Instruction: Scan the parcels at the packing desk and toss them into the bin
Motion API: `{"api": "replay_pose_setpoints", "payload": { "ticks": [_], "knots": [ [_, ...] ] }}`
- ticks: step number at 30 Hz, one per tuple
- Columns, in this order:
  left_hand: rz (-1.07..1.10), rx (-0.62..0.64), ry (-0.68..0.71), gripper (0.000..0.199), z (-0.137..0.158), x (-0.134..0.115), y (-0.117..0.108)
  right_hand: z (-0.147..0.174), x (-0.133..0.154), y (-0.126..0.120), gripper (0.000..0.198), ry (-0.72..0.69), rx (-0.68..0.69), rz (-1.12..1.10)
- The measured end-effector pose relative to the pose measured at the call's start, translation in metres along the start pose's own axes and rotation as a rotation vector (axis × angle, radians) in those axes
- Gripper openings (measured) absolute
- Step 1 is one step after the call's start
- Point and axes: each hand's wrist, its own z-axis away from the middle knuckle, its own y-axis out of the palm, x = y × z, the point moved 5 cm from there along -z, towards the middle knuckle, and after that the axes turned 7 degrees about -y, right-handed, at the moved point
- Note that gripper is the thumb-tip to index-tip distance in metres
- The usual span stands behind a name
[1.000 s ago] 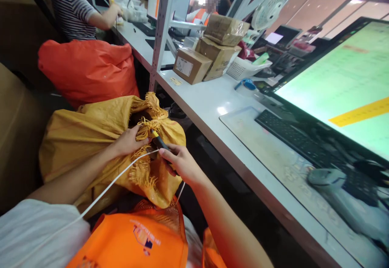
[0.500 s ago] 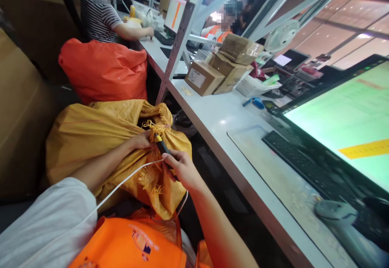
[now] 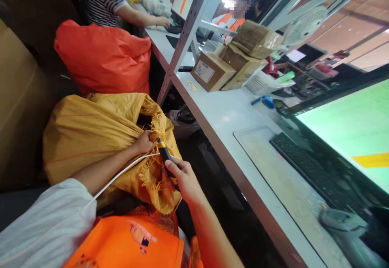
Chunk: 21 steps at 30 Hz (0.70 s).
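Note:
A large yellow woven sack (image 3: pixel 82 130) lies in front of me, its gathered neck and frayed edges toward my hands. My left hand (image 3: pixel 146 141) is closed on the bunched sack cloth near the neck. My right hand (image 3: pixel 182 175) grips a black tool with a yellow band (image 3: pixel 164 151), its tip end at the gathered cloth beside my left fingers. The tool's exact kind cannot be made out. A thin white cord (image 3: pixel 121 173) runs from near the tool across my left forearm and sleeve.
A red sack (image 3: pixel 106 57) stands behind the yellow one. To the right is a white desk (image 3: pixel 209 110) with cardboard boxes (image 3: pixel 214 71), a keyboard (image 3: pixel 304 171) and a monitor (image 3: pixel 349 126). A metal post (image 3: pixel 187 33) rises from the desk. A co-worker's arm (image 3: pixel 139 17) reaches over the far desk.
The view has tilted and shifted slightly. The frayed edge has moved off my left fingers, which show more clearly on the cloth. My right hand still holds the tool, slightly lower.

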Motion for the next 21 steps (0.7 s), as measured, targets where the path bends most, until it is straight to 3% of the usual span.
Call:
{"api": "replay_pose_setpoints", "payload": {
  "ticks": [5, 13, 21],
  "knots": [
    [-0.003, -0.007, -0.026, 0.013, 0.007, 0.006, 0.007, 0.004, -0.012, 0.000, 0.044, 0.020, -0.046, -0.037],
    [0.023, -0.032, -0.030, 0.022, 0.016, 0.010, 0.014, -0.023, -0.004, 0.003, 0.045, 0.043, -0.038, -0.056],
    [0.155, -0.094, -0.093, 0.013, 0.004, 0.026, 0.000, 0.006, -0.022, 0.008, 0.049, 0.033, -0.036, -0.085]
  ]
}}
